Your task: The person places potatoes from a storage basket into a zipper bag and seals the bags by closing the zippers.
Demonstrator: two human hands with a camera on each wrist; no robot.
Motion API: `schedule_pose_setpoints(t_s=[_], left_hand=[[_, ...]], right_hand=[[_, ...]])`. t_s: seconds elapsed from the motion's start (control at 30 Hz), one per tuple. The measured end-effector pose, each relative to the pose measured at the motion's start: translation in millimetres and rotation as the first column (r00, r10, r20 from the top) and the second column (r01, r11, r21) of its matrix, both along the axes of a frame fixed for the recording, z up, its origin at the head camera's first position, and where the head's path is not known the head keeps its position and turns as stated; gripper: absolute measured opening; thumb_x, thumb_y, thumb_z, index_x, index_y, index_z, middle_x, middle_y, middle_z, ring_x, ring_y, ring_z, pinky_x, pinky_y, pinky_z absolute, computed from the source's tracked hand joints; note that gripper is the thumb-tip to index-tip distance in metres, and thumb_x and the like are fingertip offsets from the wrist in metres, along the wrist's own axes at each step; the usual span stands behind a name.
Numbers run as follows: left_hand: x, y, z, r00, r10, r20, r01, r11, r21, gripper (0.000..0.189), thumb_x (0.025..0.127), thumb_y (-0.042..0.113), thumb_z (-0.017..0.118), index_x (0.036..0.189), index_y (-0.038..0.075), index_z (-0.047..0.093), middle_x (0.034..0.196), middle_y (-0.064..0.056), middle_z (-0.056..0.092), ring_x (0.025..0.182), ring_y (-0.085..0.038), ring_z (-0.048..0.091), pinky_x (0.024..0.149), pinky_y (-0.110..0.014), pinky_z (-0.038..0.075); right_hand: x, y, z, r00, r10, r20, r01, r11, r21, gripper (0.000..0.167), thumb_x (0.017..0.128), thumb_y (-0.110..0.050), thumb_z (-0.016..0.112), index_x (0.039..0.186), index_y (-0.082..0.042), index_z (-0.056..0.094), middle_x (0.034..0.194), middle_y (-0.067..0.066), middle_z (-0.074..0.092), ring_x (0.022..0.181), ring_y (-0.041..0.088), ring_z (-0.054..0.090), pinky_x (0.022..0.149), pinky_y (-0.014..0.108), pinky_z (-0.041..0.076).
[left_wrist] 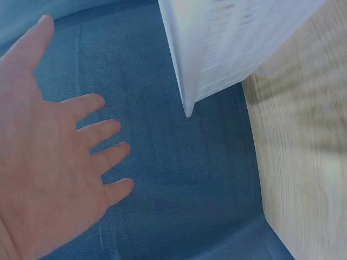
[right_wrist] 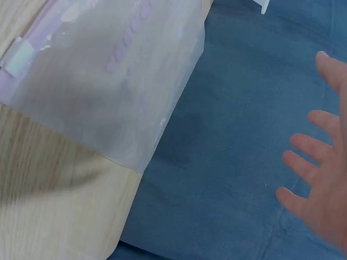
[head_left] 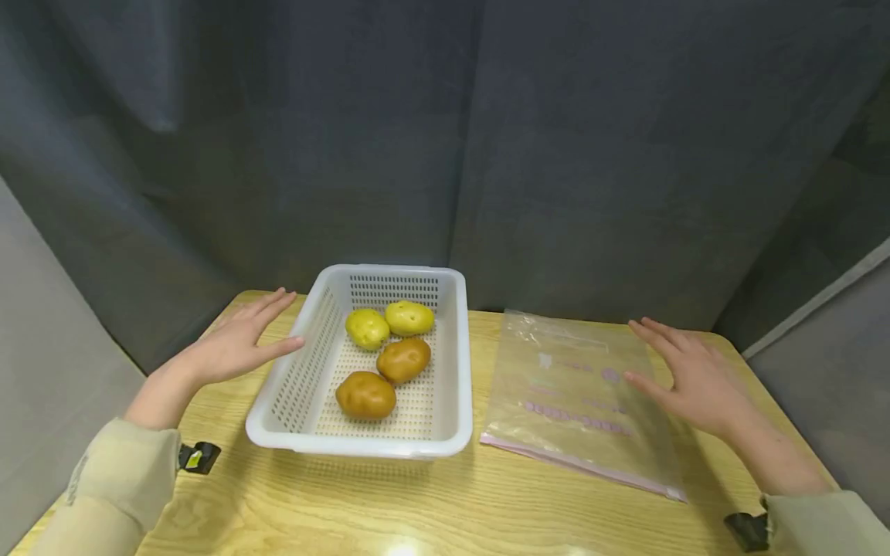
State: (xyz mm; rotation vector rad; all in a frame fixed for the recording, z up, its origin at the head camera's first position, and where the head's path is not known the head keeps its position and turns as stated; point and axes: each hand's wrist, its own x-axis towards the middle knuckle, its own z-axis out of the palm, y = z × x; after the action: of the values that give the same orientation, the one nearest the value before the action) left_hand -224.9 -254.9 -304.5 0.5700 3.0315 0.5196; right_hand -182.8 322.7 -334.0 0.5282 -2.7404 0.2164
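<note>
While your L hand & R hand hover, fingers spread/free, white rect. plastic basket w/ 4 oval yellow/brown potatoes sits nr worktop's far edge; flat clear plastic bag nr far R corner.

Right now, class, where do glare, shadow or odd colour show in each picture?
Head view: a white glare spot on the table at the bottom edge, small glints on the bag; left wrist view: soft shadows on the table, the curtain looking blue; right wrist view: a blurry shadow on the table below the bag.
</note>
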Motion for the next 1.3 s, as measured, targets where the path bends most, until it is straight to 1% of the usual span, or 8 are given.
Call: schedule_pose_setpoints(t_s=[0.17, 0.33, 0.47, 0.7, 0.83, 0.97, 1.1, 1.3], left_hand=[[2.7, 2.3, -4.1, 1.000, -0.017, -0.001, 0.017, 0.999, 0.041, 0.081, 0.085, 0.055, 0.050, 0.145, 0.008, 0.021, 0.149, -0.018, 0.018, 0.133, -0.044, 0.017, 0.101, -0.062, 0.018], [10.3, 6.6, -8.2, 0.999, -0.036, -0.004, 0.036, 0.997, 0.068, 0.080, 0.084, 0.055, 0.051, 0.144, 0.010, 0.023, 0.147, -0.017, 0.023, 0.132, -0.043, 0.020, 0.099, -0.063, 0.022], [15.3, 9.1, -13.4, 0.999, -0.051, -0.006, 0.051, 0.996, 0.076, 0.079, 0.084, 0.055, 0.052, 0.144, 0.011, 0.025, 0.148, -0.016, 0.023, 0.132, -0.041, 0.022, 0.099, -0.062, 0.024], [21.7, 9.3, -20.8, 0.999, -0.038, 0.013, 0.037, 0.995, 0.096, 0.080, 0.083, 0.055, 0.053, 0.143, 0.010, 0.025, 0.147, -0.018, 0.024, 0.130, -0.042, 0.028, 0.097, -0.060, 0.030], [25.1, 10.5, -22.6, 0.999, -0.036, 0.017, 0.035, 0.995, 0.098, 0.081, 0.082, 0.057, 0.053, 0.143, 0.010, 0.026, 0.146, -0.017, 0.025, 0.130, -0.040, 0.030, 0.098, -0.059, 0.030], [28.9, 13.1, -24.2, 0.998, -0.056, -0.004, 0.056, 0.994, 0.097, 0.079, 0.082, 0.056, 0.054, 0.142, 0.010, 0.029, 0.145, -0.018, 0.028, 0.128, -0.040, 0.031, 0.098, -0.058, 0.031], [32.3, 16.6, -26.0, 0.997, -0.072, -0.019, 0.073, 0.992, 0.101, 0.077, 0.082, 0.055, 0.055, 0.141, 0.009, 0.032, 0.144, -0.019, 0.029, 0.129, -0.041, 0.031, 0.098, -0.058, 0.030], [38.1, 23.1, -29.6, 0.996, -0.083, -0.014, 0.084, 0.992, 0.096, 0.079, 0.081, 0.056, 0.055, 0.141, 0.010, 0.031, 0.145, -0.017, 0.029, 0.130, -0.040, 0.029, 0.100, -0.057, 0.029]], right_hand=[[3.3, -3.5, -4.6, 1.000, -0.011, 0.012, 0.011, 1.000, -0.006, 0.070, 0.082, -0.043, 0.062, 0.141, -0.017, 0.034, 0.135, 0.017, 0.041, 0.116, 0.043, 0.042, 0.087, 0.063, 0.029], [6.9, -9.0, -9.7, 1.000, -0.001, 0.006, 0.001, 1.000, 0.003, 0.068, 0.082, -0.045, 0.061, 0.139, -0.016, 0.037, 0.131, 0.017, 0.046, 0.113, 0.042, 0.045, 0.086, 0.063, 0.030], [9.1, -14.5, -13.6, 1.000, 0.001, 0.008, -0.001, 1.000, -0.006, 0.068, 0.081, -0.046, 0.062, 0.138, -0.019, 0.039, 0.129, 0.016, 0.048, 0.112, 0.042, 0.047, 0.086, 0.062, 0.032], [11.6, -21.9, -22.2, 0.999, 0.007, 0.036, -0.006, 1.000, -0.018, 0.063, 0.081, -0.046, 0.062, 0.133, -0.014, 0.045, 0.127, 0.015, 0.053, 0.109, 0.041, 0.051, 0.086, 0.062, 0.033], [13.2, -24.5, -27.8, 0.999, 0.018, 0.041, -0.017, 1.000, -0.017, 0.062, 0.081, -0.048, 0.060, 0.130, -0.012, 0.048, 0.124, 0.013, 0.056, 0.110, 0.037, 0.052, 0.087, 0.061, 0.033], [14.4, -27.5, -31.9, 0.999, 0.035, 0.042, -0.033, 0.999, -0.035, 0.060, 0.081, -0.048, 0.061, 0.128, -0.011, 0.050, 0.122, 0.010, 0.058, 0.110, 0.035, 0.053, 0.087, 0.059, 0.035], [16.8, -30.9, -34.9, 0.998, 0.055, 0.031, -0.053, 0.997, -0.050, 0.057, 0.081, -0.045, 0.063, 0.126, -0.011, 0.053, 0.118, 0.008, 0.061, 0.104, 0.033, 0.057, 0.084, 0.056, 0.040], [21.0, -34.1, -40.4, 0.997, 0.075, 0.033, -0.072, 0.995, -0.066, 0.049, 0.079, -0.041, 0.067, 0.118, -0.011, 0.059, 0.114, 0.007, 0.063, 0.102, 0.032, 0.059, 0.083, 0.054, 0.042]])
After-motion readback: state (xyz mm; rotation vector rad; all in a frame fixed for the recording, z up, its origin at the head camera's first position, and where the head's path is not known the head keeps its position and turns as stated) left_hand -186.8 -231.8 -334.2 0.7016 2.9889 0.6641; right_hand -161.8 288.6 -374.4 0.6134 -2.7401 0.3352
